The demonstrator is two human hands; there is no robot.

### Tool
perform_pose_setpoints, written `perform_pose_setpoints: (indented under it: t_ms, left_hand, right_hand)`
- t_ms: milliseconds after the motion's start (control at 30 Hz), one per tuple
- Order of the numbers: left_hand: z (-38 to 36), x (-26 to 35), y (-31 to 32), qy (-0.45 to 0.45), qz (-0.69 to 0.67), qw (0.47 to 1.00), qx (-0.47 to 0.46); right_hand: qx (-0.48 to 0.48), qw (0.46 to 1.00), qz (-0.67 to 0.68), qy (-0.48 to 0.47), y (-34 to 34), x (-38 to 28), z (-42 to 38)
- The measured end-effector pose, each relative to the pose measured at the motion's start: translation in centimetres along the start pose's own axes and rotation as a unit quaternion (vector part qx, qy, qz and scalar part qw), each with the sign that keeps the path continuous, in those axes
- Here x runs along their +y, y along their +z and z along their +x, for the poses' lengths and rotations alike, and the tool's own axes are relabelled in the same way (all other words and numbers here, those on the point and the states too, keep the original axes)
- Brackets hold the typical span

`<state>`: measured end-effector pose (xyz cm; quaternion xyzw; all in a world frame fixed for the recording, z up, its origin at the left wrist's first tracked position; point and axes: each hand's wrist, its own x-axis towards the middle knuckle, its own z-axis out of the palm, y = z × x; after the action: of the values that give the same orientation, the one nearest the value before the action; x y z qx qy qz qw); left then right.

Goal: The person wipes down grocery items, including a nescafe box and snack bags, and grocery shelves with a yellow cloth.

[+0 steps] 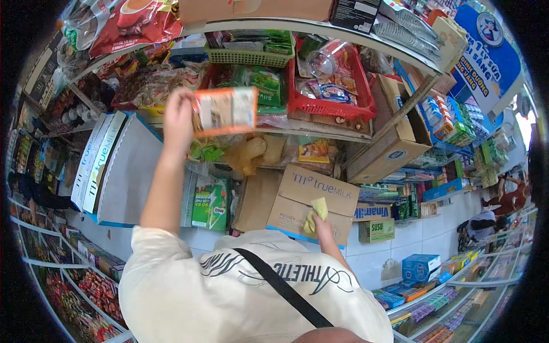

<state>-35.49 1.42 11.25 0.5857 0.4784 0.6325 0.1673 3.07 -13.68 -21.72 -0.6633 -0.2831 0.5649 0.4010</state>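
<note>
My left hand (179, 111) is raised in front of the shelf, fingers closed on the left edge of a flat packet (226, 110) with an orange border and a printed front. Behind the packet are a green bag (260, 80) and other packaged goods on the shelf. Lower down on the right, my right hand (323, 226) grips a crumpled yellow cloth (314, 216). The cloth overlaps a brown TH true MILK carton (311, 191) in this view.
A red basket (326, 108) of packets and a green basket (249, 57) stand on the shelf. An open cardboard box (394, 137) is at right, a white-and-blue carton stack (123, 171) at left. Glass-shelved displays line both lower sides. Another person (480, 226) is far right.
</note>
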Motion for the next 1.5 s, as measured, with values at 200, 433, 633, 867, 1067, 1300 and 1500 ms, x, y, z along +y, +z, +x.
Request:
perform_pose_setpoints:
  t_ms: [200, 433, 633, 867, 1067, 1300, 1500]
  left_hand:
    - [-15.2, -3.2, 5.5, -0.310, -0.070, 0.920, -0.228]
    - [-20.0, -2.9, 4.3, -0.401, -0.163, 0.873, -0.226]
    - [-22.7, -4.7, 5.2, -0.562, -0.338, 0.747, -0.105]
    - [-24.6, -6.2, 7.0, -0.497, -0.399, 0.763, -0.109]
    - [-21.1, -2.4, 7.6, -0.475, -0.403, 0.782, -0.021]
    - [-21.4, -1.6, 8.4, -0.466, -0.461, 0.743, -0.136]
    - [-21.2, -2.0, 8.1, -0.502, -0.378, 0.759, -0.170]
  right_hand:
    - [-0.002, 0.985, 0.059, -0.159, 6.2, -9.5, -0.8]
    - [0.009, 0.896, -0.240, -0.373, 7.7, -14.2, -2.6]
    - [0.000, 0.873, -0.341, -0.348, 7.8, -15.3, -4.0]
    - [-0.198, 0.791, -0.340, -0.469, 12.1, -16.9, -8.9]
    - [-0.313, 0.765, -0.228, -0.514, 12.9, -15.0, -9.3]
    - [-0.068, 0.890, -0.199, -0.406, 11.7, -13.5, -3.1]
    - [-0.256, 0.791, -0.249, -0.497, 12.3, -15.0, -9.0]
